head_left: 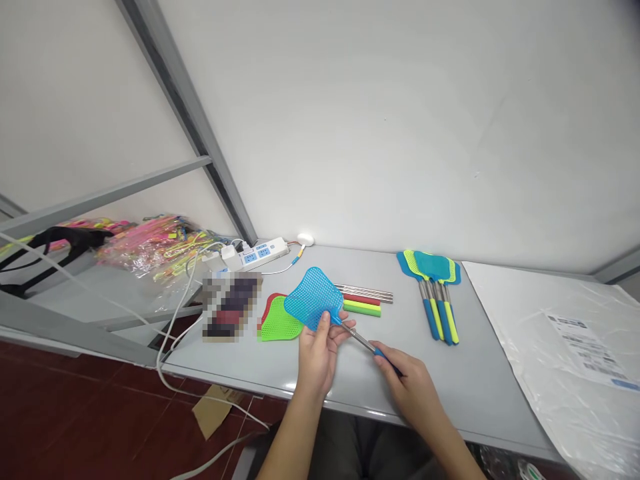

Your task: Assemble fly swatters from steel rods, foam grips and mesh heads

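A blue fly swatter (314,297) is held in both hands above the table's front part. My left hand (320,350) pinches the base of its mesh head with the thumb on top. Around its blue grip (388,361) my right hand (407,383) is closed, and a metal rod shows between the two hands. Under and left of the blue head lie a green swatter head (280,323) and a red swatter head (265,310), partly covered. Just behind are several metal rods (373,293) and red, yellow and green grip tubes (367,307).
Several whole fly swatters (437,293) lie stacked at the right. A white plastic bag (560,373) with a label covers the table's right end. At the left are a power strip (263,253), loose cables, a pixelated object (233,310) and a heap of bagged colourful items (155,243).
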